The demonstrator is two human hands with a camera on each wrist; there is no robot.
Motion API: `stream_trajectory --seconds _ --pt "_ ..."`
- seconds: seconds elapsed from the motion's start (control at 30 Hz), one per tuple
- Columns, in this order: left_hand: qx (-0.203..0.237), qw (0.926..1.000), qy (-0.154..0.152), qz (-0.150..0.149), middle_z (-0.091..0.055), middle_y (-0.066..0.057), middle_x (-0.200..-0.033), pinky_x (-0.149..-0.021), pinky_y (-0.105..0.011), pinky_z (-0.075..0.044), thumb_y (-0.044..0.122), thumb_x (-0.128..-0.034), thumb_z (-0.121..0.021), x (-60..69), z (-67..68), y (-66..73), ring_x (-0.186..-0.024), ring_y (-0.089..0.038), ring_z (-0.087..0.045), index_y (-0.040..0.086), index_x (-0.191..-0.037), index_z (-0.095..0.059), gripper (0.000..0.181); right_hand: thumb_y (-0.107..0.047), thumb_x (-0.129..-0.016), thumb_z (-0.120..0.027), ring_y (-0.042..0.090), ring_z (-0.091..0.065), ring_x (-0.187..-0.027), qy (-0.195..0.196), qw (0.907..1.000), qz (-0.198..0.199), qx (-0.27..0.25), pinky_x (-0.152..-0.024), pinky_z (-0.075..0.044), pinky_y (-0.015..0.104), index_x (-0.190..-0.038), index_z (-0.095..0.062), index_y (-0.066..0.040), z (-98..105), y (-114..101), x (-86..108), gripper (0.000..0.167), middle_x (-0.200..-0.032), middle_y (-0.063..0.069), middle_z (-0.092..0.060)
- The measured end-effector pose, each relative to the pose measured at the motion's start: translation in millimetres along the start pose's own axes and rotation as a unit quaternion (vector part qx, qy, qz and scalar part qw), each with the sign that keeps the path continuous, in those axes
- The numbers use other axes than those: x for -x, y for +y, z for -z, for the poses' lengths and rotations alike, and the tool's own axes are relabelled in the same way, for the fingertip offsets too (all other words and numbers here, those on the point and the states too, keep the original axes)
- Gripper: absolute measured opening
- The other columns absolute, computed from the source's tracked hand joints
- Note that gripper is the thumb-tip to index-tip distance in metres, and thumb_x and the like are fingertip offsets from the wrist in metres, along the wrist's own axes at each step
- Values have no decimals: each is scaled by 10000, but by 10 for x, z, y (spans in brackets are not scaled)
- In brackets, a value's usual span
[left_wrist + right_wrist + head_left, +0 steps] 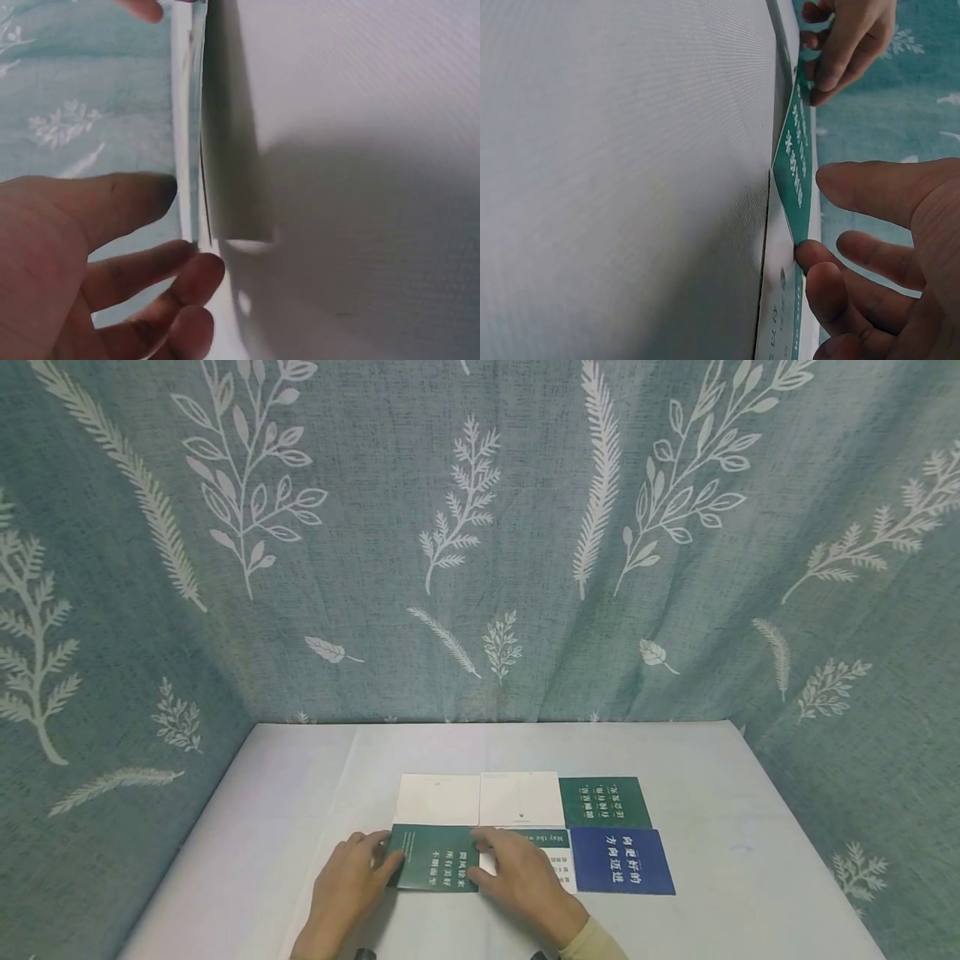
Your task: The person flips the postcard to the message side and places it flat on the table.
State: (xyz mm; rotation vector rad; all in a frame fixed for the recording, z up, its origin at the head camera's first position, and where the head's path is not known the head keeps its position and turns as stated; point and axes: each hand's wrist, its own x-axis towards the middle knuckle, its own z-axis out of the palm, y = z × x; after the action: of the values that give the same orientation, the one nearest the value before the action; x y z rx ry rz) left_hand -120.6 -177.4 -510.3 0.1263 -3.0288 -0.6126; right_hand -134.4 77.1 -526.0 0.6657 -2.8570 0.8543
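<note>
A dark green card (433, 858) with white lettering lies at the near left of a block of cards, between the two hands. My left hand (351, 878) holds its left edge, thumb over the front and fingers bent near the far corner. In the left wrist view the near edge of the card (236, 150) stands slightly off the table, casting a shadow. My right hand (525, 872) is at the card's right edge, thumb and forefinger curled towards it. One right fingertip meets the card's corner in the right wrist view. This hand partly covers a white-and-green card (558, 860).
Two white cards (437, 799) lie behind the held card. Further right are another green card (606, 802) and a blue card (622, 861), edges close together. The white table (300, 768) reaches back to a leaf-patterned teal curtain (375, 652).
</note>
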Motion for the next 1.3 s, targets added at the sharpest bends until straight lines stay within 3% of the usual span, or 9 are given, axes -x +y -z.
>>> stream_trajectory --seconds 0.23,0.37,0.5,0.63,0.83,1.0,1.13,1.3 --pt "1090 9939 -73 171 -731 -10 -952 -649 -371 -525 234 -939 -711 -13 48 -67 -756 -135 -651 73 -1270 -678 369 -303 -850 -792 128 -676 -1001 124 9999 32 -89 -838 -549 316 -1247 -669 -176 -23 16 3 435 -1078 -79 -726" --pt "1546 9870 -277 348 -734 -32 -972 -698 -413 -549 225 -947 -698 -36 63 -107 -810 -185 -694 38 -1279 -668 382 -297 -851 -789 133 -677 -1009 149 9998 37 -129 -855 -548 328 -1255 -668 -168 -33 19 4 441 -1077 -84 -727" --pt "1810 9803 -543 572 -734 -42 -961 -709 -417 -568 255 -948 -701 -49 69 -130 -845 -221 -703 2 -1249 -680 394 -303 -852 -788 144 -676 -1031 137 9998 -19 -157 -885 -543 340 -1267 -671 -162 -35 22 4 454 -1084 -88 -728" --pt "2082 9732 -643 739 -719 -14 -933 -667 -357 -554 276 -952 -699 -42 69 -141 -818 -174 -675 14 -1208 -705 367 -313 -854 -781 141 -676 -1021 104 9994 -91 -303 -885 -543 352 -1276 -676 -152 -23 39 7 463 -1086 -93 -730" --pt "2460 9634 -639 856 -720 -12 -980 -737 -350 -513 286 -959 -688 -33 99 -163 -891 -177 -647 48 -1204 -709 342 -283 -858 -788 4 -549 -733 173 9972 -254 -681 -676 -486 243 -1266 -684 -123 11 64 -11 451 -1039 -79 -742" --pt "2583 9589 -666 965 -698 -6 -990 -789 -364 -471 304 -972 -665 -32 156 -170 -924 -187 -615 73 -1221 -696 340 -289 -874 -780 -26 -474 -655 218 9944 -577 -861 -595 -425 210 -1260 -684 -99 29 62 -27 441 -1017 -79 -743" --pt "2584 9577 -699 1055 -689 -4 -988 -842 -443 -478 344 -975 -653 -40 176 -177 -965 -210 -607 89 -1238 -685 368 -269 -919 -725 -4 -468 -606 348 9912 -790 -1004 -584 -439 225 -1239 -698 -108 33 49 -38 360 -986 -78 -735" --pt "2784 9527 -671 1022 -704 -18 -1040 -969 -601 -439 385 -978 -645 -32 192 -170 -1103 -282 -612 98 -1270 -668 411 -282 -986 -626 20 -541 -706 452 9889 -783 -1176 -714 -520 280 -1232 -707 -135 32 44 -32 298 -1018 -60 -719"
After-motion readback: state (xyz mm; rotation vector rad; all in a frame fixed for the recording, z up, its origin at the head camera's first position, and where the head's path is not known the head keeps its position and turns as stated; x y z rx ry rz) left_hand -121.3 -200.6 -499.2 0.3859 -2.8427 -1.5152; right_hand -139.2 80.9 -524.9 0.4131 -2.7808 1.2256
